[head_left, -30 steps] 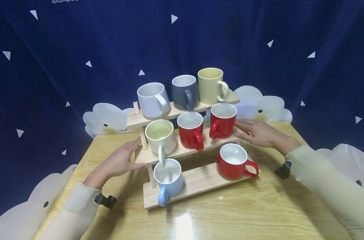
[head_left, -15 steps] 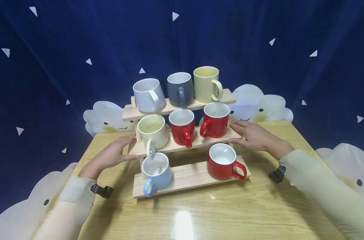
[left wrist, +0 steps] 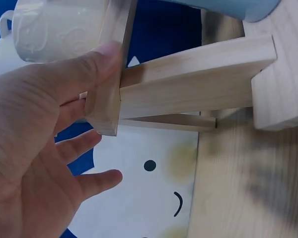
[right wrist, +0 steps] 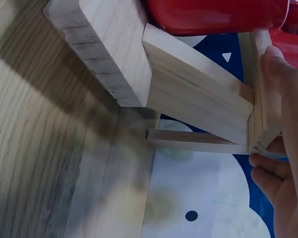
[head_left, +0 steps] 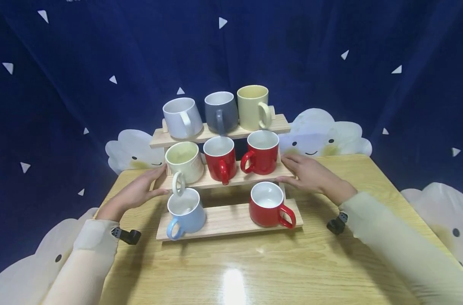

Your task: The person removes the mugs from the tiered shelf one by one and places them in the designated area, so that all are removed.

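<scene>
The left hand [head_left: 136,192] and right hand [head_left: 313,174] are pinching opposite ends of the middle shelf [head_left: 250,179] on a pale wooden three-tier rack [head_left: 227,218], standing between them — positioning seems the step, the next move probably calling for level guiding.

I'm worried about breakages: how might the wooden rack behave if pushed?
The wooden rack is thick-boarded, so likely stiff. Eight mugs probably make it heavy. With no front rails, the mugs could slide or tip.

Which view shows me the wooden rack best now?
Head: it shows the wooden rack end to end, all three tiers. Left wrist shows only part of its left end; right wrist, part of its right end.
</scene>
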A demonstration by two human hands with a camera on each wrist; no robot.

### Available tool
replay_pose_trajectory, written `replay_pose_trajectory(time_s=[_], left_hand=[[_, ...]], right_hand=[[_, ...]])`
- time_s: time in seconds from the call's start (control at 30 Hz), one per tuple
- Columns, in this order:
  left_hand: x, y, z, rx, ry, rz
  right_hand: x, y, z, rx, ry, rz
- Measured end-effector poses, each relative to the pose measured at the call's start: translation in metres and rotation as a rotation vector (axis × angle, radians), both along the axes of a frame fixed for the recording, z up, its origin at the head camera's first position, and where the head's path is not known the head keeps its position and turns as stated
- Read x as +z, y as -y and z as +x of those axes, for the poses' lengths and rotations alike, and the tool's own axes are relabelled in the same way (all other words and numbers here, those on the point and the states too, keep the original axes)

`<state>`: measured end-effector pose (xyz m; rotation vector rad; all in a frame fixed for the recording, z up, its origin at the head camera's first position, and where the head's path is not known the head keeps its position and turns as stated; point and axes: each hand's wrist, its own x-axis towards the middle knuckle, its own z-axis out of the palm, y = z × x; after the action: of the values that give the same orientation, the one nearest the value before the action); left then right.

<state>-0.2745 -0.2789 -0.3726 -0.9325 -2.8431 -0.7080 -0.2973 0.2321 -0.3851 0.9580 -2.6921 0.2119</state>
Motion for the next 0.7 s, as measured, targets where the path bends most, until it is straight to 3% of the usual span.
replay_pose_trajectory(time_s=[0.47, 0.57, 0.7], left_hand=[[-0.001, -0.001, 0.006, -0.002, 0.125, 0.052], [-0.002, -0.003, 0.009, 0.012, 0.117, 0.043], [-0.007, -0.009, 0.013, 0.044, 0.044, 0.023]], right_hand=[[0.001, 0.008, 0.001, -0.007, 0.055, -0.001], [0.001, 0.007, 0.002, -0.027, 0.069, 0.003], [0.003, 0.001, 0.003, -0.043, 0.078, -0.005]])
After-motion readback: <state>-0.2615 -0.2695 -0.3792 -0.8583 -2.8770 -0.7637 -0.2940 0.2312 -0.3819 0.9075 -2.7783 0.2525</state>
